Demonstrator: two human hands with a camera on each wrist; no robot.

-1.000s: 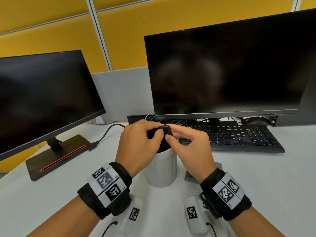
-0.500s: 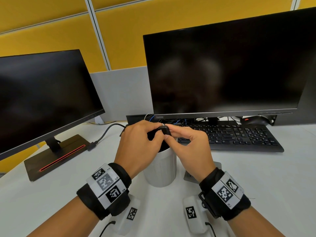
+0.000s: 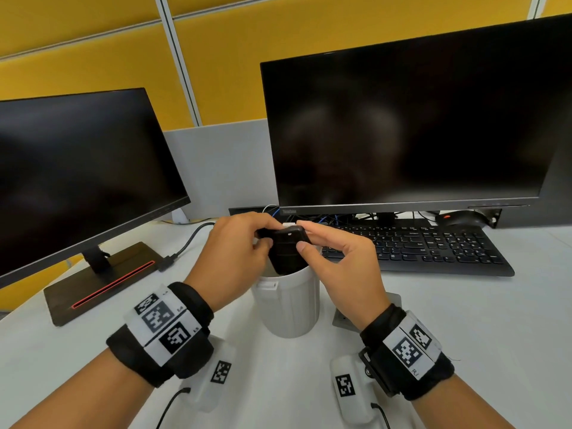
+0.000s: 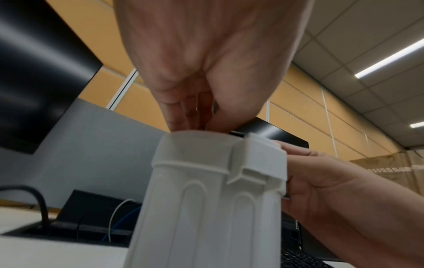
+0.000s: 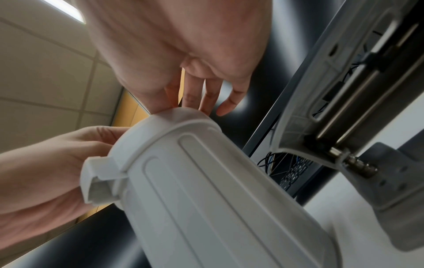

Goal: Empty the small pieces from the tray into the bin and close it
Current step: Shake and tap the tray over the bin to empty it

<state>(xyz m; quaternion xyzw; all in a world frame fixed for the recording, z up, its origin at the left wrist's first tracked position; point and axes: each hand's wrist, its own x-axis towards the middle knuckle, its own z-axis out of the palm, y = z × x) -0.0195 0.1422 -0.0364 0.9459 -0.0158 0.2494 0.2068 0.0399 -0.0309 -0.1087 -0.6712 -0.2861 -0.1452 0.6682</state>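
A small white ribbed bin (image 3: 288,308) stands on the desk in front of me, its mouth uncovered. Over the mouth a black tray (image 3: 288,250) is tipped steeply, its lower end inside the rim. My left hand (image 3: 263,235) pinches the tray's upper left edge and my right hand (image 3: 305,235) pinches its upper right edge with thumb and forefinger. A small white bit (image 3: 289,225) shows at the tray's top edge. The wrist views show the bin (image 4: 206,199) (image 5: 206,181) from below, with fingers at its rim; the inside is hidden.
A grey hinged part (image 3: 343,320) lies on the desk right of the bin. A black keyboard (image 3: 433,246) and mouse (image 3: 461,218) sit behind, under the large monitor (image 3: 411,128). A second monitor (image 3: 77,174) with its base and cable stands at the left.
The tray has tipped steeper over the bin, and more of its dark underside now shows reaching into the mouth. Both hands keep their hold and have barely shifted.
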